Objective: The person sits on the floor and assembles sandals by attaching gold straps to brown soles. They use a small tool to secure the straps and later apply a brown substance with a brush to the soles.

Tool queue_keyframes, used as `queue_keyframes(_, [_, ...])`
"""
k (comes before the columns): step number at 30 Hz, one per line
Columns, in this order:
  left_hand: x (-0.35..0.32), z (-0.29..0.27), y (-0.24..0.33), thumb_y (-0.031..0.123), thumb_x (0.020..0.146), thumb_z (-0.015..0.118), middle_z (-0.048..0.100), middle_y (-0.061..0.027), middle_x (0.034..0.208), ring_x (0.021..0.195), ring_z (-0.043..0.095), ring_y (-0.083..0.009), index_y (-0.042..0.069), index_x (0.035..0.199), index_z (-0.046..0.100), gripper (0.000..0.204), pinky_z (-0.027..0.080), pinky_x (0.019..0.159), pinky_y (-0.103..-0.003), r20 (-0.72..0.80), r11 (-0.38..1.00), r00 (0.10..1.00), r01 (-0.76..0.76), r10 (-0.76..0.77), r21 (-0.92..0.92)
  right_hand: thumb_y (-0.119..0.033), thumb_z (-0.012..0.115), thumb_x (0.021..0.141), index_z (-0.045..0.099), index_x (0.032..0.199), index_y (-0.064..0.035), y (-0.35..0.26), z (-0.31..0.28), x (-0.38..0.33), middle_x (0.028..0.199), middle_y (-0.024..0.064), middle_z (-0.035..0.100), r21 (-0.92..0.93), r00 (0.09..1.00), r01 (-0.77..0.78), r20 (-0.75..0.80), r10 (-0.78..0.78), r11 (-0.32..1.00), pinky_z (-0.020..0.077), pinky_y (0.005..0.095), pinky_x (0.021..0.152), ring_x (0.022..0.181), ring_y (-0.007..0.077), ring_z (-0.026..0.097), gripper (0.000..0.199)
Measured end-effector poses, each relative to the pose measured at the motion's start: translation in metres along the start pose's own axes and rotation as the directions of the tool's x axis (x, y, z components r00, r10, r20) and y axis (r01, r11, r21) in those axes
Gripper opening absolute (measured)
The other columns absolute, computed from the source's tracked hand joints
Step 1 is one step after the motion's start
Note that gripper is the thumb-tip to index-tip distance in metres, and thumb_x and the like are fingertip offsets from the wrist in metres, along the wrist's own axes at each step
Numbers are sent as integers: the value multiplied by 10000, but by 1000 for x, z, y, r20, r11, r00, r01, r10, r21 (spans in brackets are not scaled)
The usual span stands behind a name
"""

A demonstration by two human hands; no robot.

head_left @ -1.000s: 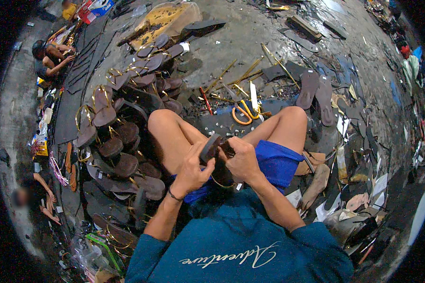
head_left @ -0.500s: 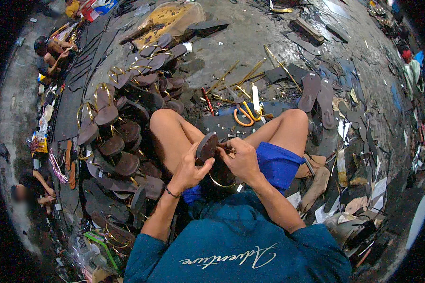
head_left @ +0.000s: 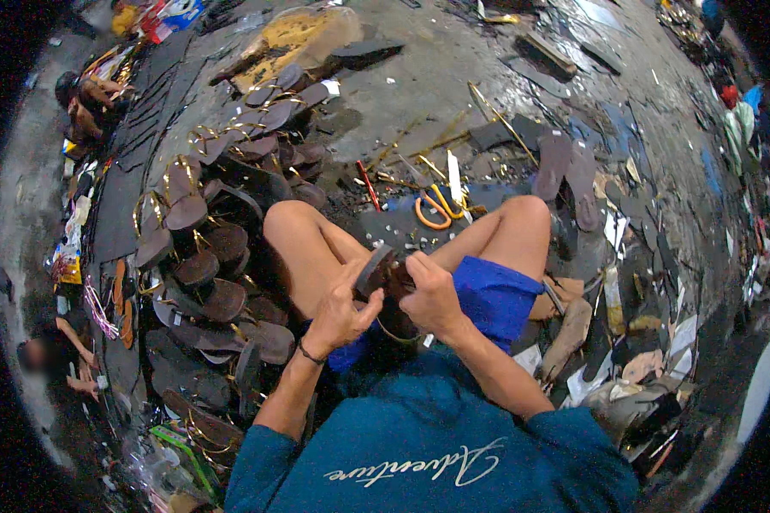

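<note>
Between my knees, my left hand (head_left: 342, 312) holds a dark brown sandal (head_left: 373, 272) by its edge, the sole tilted up. The fingers lie along its outer side and the thumb rests at its near edge. A thin gold strap hangs in a loop beneath it. Closed in a fist, my right hand (head_left: 432, 297) is right beside the sandal's right side, knuckles up. What its fingers pinch is hidden in the shadow between the two hands.
Left of my knee lies a heap of brown sandals (head_left: 221, 299) with gold straps. Orange-handled scissors (head_left: 434, 212), a red pen-like stick (head_left: 368, 186) and gold strips lie ahead. Two dark soles (head_left: 580, 179) lie right. Scraps spread at right; two people sit far left.
My right hand has turned and closed more into a fist, knuckles up, beside the sandal. The sandal has tipped more onto its edge, still in my left hand. The view has shifted slightly.
</note>
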State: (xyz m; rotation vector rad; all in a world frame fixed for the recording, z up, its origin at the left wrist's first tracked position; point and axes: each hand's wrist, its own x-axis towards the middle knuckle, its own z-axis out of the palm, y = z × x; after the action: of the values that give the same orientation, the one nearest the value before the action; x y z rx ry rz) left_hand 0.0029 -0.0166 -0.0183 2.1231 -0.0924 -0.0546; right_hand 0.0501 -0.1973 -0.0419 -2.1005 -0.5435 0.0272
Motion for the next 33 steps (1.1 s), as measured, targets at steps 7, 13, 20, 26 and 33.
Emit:
queue_keyframes(7, [4, 0, 9, 92, 840, 637, 635, -196, 1097, 1015, 632, -309, -42, 1215, 552, 408, 491, 898, -382, 66, 991, 995, 84, -77, -103, -7, 621, 657, 553, 887, 10, 14, -9, 6, 855, 171, 556, 48, 991, 118, 56, -120, 992, 503, 465, 693, 805, 393, 592, 240])
queue_keyframes(13, [0, -3, 21, 126, 829, 651, 625, -210, 1105, 1038, 617, -352, -36, 1211, 553, 426, 492, 893, -395, 91, 986, 983, 159, -163, 46, -18, 633, 702, 612, 902, 4, 19, -14, 5, 844, 182, 606, 167, 996, -39, 83, 26, 985, 508, 423, 731, 819, 375, 610, 203])
queue_keyframes(20, [1, 2, 6, 115, 837, 669, 645, -158, 1087, 997, 639, -256, -34, 1213, 556, 420, 491, 899, -355, 96, 985, 987, 136, -126, -110, -158, 718, 846, 564, 1016, 2, 20, -26, 16, 943, 135, 655, 385, 965, -196, 238, 108, 902, 516, 353, 749, 883, 217, 646, 280])
queue_keyframes(26, [10, -4, 0, 92, 867, 652, 664, -55, 970, 856, 646, -156, 19, 1176, 589, 324, 535, 797, -317, -390, 778, 841, 58, -376, -625, -190, 739, 838, 490, 1189, -13, 17, -84, 17, 1213, 159, 565, 401, 928, -257, 355, 110, 879, 484, 369, 917, 1058, 277, 606, 465])
queue_keyframes(33, [-15, 52, 23, 117, 948, 554, 601, -82, 1133, 1070, 557, -147, 16, 1157, 587, 235, 469, 883, -274, 260, -4, 894, 277, -364, -961, -126, 719, 764, 711, 911, -171, 14, -135, 63, 1301, 7, 595, -326, 990, -75, -138, 31, 942, 520, 304, 598, 719, 208, 683, 153])
